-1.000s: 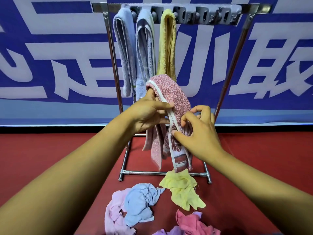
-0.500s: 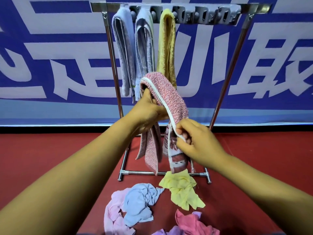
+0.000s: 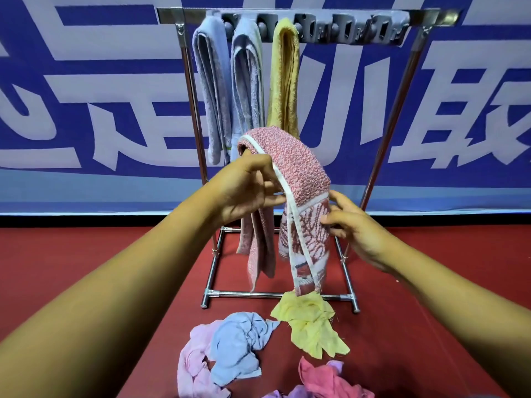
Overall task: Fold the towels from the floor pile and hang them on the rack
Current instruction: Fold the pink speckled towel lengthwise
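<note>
The left hand [image 3: 247, 191] is gripping the folded pink towel [image 3: 298, 170] draped over it, while the right hand [image 3: 353, 228] is pinching its right edge, near the rack [image 3: 382, 156] holding 3 towels.

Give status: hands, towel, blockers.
Left hand holds pink towel draped over it; right hand pinches its hanging end. Three towels on rack. Free hooks right of yellow towel; nothing blocking.

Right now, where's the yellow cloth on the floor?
In the head view, the yellow cloth lies right of the blue cloth, just in front of the rack's base bar.
</note>
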Motion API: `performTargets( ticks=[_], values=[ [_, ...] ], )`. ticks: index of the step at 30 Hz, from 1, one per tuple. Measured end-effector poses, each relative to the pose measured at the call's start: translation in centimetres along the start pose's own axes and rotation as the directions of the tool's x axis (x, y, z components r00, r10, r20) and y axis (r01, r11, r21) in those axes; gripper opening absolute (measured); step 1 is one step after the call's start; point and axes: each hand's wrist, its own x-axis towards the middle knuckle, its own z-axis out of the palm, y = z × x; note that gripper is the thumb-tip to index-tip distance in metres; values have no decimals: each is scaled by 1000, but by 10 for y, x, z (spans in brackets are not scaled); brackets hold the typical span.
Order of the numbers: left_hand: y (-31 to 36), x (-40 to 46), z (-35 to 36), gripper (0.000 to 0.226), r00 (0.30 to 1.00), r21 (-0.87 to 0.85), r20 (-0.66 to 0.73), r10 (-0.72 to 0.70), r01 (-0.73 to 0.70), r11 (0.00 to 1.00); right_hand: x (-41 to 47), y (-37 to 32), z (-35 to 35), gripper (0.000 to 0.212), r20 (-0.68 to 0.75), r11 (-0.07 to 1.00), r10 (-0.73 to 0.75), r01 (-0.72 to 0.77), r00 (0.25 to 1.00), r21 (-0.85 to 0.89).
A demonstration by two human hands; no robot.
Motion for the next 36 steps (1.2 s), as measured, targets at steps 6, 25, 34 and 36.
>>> performTargets(
  ticks=[6,25,34,36],
  values=[
    [-1,3,-3,35,994,162,-104,40,-23,986,-3,4,-3,41,34,999,50,-50,998,-1],
    [0,4,-7,48,969,161,-233,77,-40,986,-20,14,-12,28,219,982,122,-87,968,-165],
    [-7,0,-4,57,987,219,-146,67,-34,975,-6,-6,-10,62,143,931,140,-81,980,-355],
    [-10,0,-3,59,990,257,-127,59,-25,966,2,-23,-3,65,5,943,57,-53,998,-329]
  ],
)
